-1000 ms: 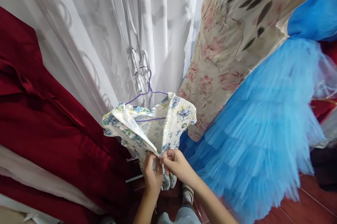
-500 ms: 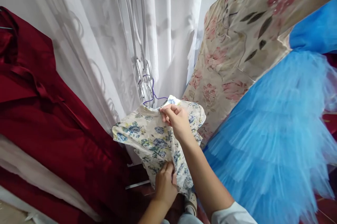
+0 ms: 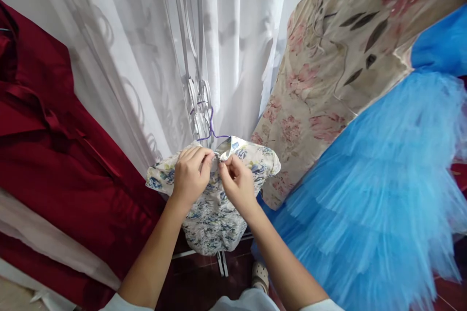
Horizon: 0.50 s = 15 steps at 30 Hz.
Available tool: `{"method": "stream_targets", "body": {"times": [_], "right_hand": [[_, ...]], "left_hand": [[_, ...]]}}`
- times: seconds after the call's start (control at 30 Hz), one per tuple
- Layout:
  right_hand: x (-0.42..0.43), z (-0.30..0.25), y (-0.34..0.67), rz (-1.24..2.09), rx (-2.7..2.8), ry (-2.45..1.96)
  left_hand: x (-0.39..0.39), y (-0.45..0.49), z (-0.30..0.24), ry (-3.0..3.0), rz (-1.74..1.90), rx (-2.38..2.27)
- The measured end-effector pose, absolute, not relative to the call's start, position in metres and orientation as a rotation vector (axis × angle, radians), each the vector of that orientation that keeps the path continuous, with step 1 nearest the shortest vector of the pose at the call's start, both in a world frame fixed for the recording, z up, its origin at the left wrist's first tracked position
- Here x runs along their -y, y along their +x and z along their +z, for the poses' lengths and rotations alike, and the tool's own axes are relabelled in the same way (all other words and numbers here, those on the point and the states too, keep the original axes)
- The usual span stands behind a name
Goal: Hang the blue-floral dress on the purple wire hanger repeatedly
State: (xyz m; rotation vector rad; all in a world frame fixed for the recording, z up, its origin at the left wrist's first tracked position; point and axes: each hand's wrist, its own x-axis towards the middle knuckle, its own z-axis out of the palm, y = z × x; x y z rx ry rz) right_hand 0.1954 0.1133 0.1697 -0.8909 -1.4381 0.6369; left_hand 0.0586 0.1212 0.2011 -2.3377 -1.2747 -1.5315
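A small white garment with a blue floral print (image 3: 215,223) hangs in front of me on a purple hanger (image 3: 212,126). At its neckline, my left hand (image 3: 191,173) pinches the left edge of the opening. Close beside it, my right hand (image 3: 238,182) pinches the right edge, fingertips nearly meeting the left ones. Both hands are closed on the fabric. My fingers cover whatever fastening may lie between them. Below the hands the front of the garment hangs down in creases.
A white metal rack (image 3: 199,87) stands behind the garment before white curtains (image 3: 233,33). Dark red clothing (image 3: 47,155) hangs at left. To the right are a beige floral dress (image 3: 302,77) and a blue layered tulle dress (image 3: 372,194). A clog-shod foot (image 3: 260,274) shows below.
My left hand has risen from the garment's lower front to the neckline. My right hand stays at the neckline, slightly lower, and the front edges are now brought close together.
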Motion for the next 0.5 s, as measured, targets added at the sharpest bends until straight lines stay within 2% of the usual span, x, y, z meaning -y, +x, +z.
{"method": "stream_targets", "body": {"times": [0.13,0.27,0.43,0.5], "right_hand": [[-0.122,0.146,0.182,0.618,1.52,-0.95],[-0.112,0.124,0.179,0.785,1.558,-0.97],[-0.08,0.107,0.181,0.993,1.583,-0.933],[-0.077,0.097,0.185,1.051,1.555,-0.95]], "left_hand": [[-0.124,0.034,0.201,-2.056,-1.74,1.361],[-0.142,-0.027,0.197,-1.556,-2.05,1.51],[-0.167,-0.071,0.151,-1.064,-2.911,1.782],[-0.164,-0.058,0.121,-1.058,-3.095,1.883]]}}
